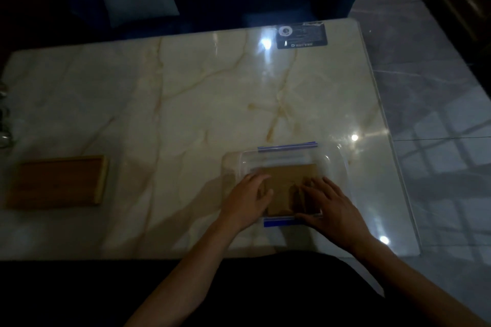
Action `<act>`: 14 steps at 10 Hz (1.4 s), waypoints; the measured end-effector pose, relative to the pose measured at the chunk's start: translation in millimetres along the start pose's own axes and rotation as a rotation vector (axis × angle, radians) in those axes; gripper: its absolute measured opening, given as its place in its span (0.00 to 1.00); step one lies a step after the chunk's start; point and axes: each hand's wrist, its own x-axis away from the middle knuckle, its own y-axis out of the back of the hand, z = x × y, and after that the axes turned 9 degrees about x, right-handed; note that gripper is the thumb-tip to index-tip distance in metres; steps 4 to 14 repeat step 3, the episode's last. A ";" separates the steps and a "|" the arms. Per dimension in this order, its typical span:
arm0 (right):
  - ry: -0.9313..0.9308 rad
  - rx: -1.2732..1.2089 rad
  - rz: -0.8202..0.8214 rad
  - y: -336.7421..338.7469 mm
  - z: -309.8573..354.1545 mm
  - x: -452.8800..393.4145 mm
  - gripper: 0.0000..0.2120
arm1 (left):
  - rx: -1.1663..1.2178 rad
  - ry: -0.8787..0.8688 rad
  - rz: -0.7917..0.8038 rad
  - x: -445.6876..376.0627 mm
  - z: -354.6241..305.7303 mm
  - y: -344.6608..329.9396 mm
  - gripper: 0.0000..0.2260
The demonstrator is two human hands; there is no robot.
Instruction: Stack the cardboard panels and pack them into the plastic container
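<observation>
A pale marble bench (186, 103) carries a wooden block (57, 182) near its left edge and a dark card (301, 36) at its far right corner; grey tiled floor (438, 103) lies to the right

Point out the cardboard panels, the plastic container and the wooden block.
cardboard panels (285, 180): head view, bare top face between the hands.
plastic container (333, 164): head view, clear right rim.
wooden block (55, 183): head view, top face.

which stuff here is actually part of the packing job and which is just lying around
Part of the job:
- cardboard panels
- clear plastic container
- left hand and right hand, both on the panels

Just lying about:
- wooden block
- black card
</observation>
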 end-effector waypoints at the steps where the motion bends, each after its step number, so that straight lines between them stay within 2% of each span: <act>1: -0.033 -0.048 -0.185 -2.1 22.7 15.6 0.23 | 0.256 0.016 -0.050 33.1 9.9 13.3 0.16; 2: -0.013 -0.044 -0.303 -3.3 47.6 25.0 0.16 | 0.355 0.036 -0.085 56.5 24.2 25.0 0.12; 3: -0.035 -0.101 -0.284 -8.8 84.7 34.7 0.11 | 0.390 0.064 -0.112 86.8 49.7 44.3 0.08; 14: -0.035 -0.101 -0.284 -8.8 84.7 34.7 0.11 | 0.390 0.064 -0.112 86.8 49.7 44.3 0.08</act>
